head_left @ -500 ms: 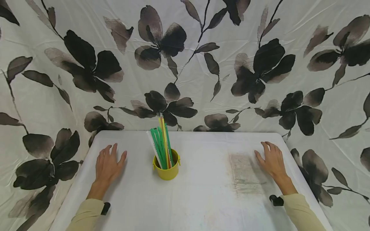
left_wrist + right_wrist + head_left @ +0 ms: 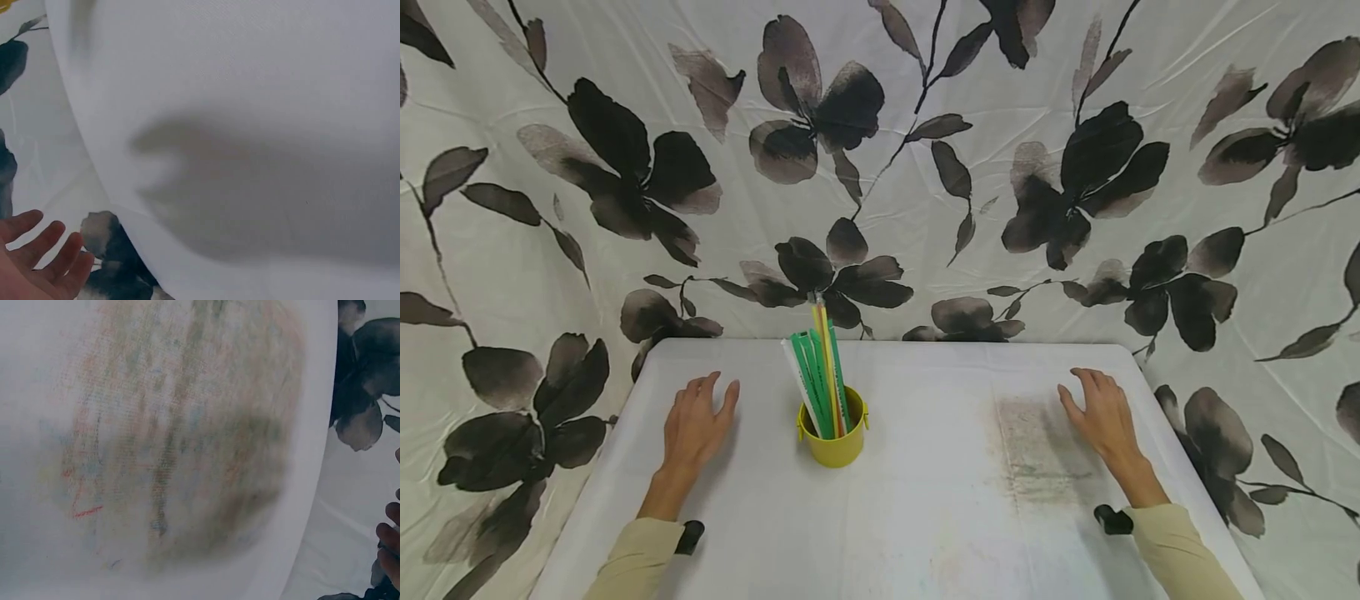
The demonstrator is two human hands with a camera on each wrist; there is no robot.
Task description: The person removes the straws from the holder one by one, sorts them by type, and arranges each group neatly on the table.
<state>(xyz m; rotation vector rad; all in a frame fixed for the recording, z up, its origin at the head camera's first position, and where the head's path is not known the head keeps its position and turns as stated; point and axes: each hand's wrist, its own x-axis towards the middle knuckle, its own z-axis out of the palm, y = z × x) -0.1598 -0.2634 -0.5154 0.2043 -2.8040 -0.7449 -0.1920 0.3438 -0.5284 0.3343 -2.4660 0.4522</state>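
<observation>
In the head view a yellow bucket [image 2: 835,451] stands upright left of the table's middle. Several green and yellow sticks [image 2: 818,379], pencil-like in shape, lean in it with their ends up. To its left my left hand [image 2: 696,421] hovers over the table with relaxed, spread fingers and holds nothing. My right hand [image 2: 1101,415] is over the right side, near a smudged patch [image 2: 1041,450], its fingers loosely bent and holding nothing. The left wrist view has the left fingers [image 2: 47,250] at its lower left corner; only right fingertips [image 2: 389,534] enter the right wrist view's edge.
A white cloth covers the table [image 2: 917,500], with coloured smears and a short red mark [image 2: 89,512] on it. Behind and around it hangs a floral sheet [image 2: 955,242]. Dark wrist bands [image 2: 690,537] show at both sleeves.
My left hand has moved a little to the right, toward the bucket. The right hand has shifted only slightly left. The bucket and its sticks stay where they were.
</observation>
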